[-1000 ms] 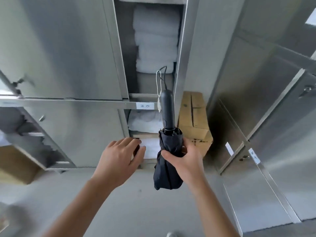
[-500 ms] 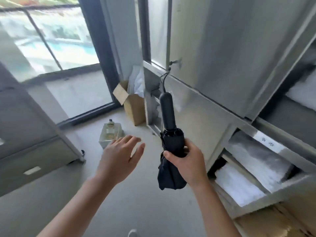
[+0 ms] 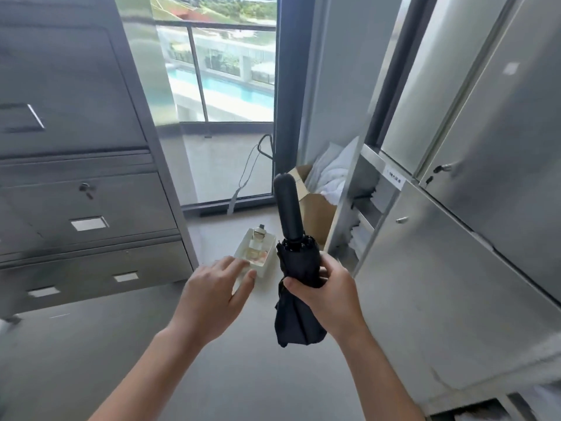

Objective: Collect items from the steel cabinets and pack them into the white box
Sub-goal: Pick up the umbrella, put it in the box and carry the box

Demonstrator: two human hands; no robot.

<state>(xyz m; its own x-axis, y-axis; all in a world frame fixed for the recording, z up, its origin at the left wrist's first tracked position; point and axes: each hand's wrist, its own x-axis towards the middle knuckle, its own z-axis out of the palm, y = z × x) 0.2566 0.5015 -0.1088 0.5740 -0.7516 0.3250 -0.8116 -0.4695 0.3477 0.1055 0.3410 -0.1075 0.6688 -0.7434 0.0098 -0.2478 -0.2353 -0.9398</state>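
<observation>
We log the right hand (image 3: 331, 299) clamped on the folded black umbrella (image 3: 296, 317), with fingers and thumb curled round the canopy just below the handle (image 3: 287, 208). The umbrella is in the air, near upright, handle end up and tipped a little left. A thin cord with a tag (image 3: 232, 203) hangs left of the handle.

The left hand (image 3: 212, 296) is empty, fingers straight and slightly apart, palm down. Its fingertips overlap the near corner of the white box (image 3: 269, 259) in the view; we cannot tell if they touch.

The white box sits on the floor (image 3: 243, 375), between the drawer cabinet (image 3: 76, 177) on the left and the steel cabinets (image 3: 455, 238) on the right. Small glass bottles (image 3: 258, 240) stand inside it. The umbrella is just right of the box, not in it.

Behind the box, by the window (image 3: 224, 86), we see a cardboard box (image 3: 317, 211) holding white cloth (image 3: 334, 174). The steel cabinets' big doors are shut; the end compartment beside the cardboard box is open, its contents blurred.
</observation>
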